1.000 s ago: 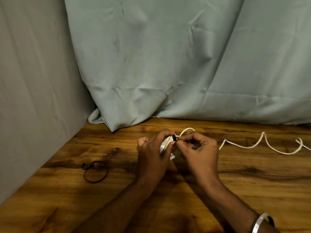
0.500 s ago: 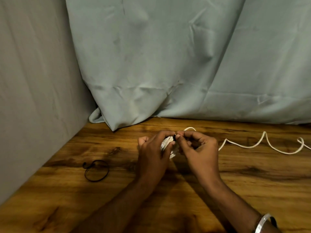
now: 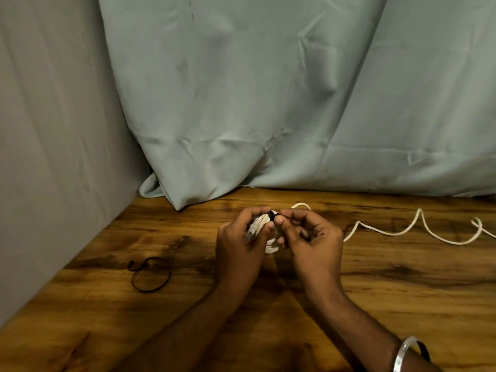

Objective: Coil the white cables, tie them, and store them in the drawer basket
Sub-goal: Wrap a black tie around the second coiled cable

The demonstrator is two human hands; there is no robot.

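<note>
My left hand (image 3: 241,245) is wrapped around a small coil of white cable (image 3: 271,247), whose grey plug end (image 3: 253,226) sticks out between the fingers. A black tie (image 3: 271,216) sits across the top of the coil. The thumb and fingertips of my right hand (image 3: 308,240) pinch at that tie, right against the left hand. More white cable (image 3: 418,224) lies loose in waves on the wooden table (image 3: 402,291), running to the right edge of view. Most of the coil is hidden by both hands.
A second black tie (image 3: 151,275) lies as a loop on the table to the left of my hands. A grey wall (image 3: 53,157) borders the table on the left and a pale green curtain (image 3: 268,103) hangs behind it. No drawer basket is in view.
Both hands stay together over the coil. My right fingertips have shifted slightly on the black tie. The loose cable on the right has barely moved.
</note>
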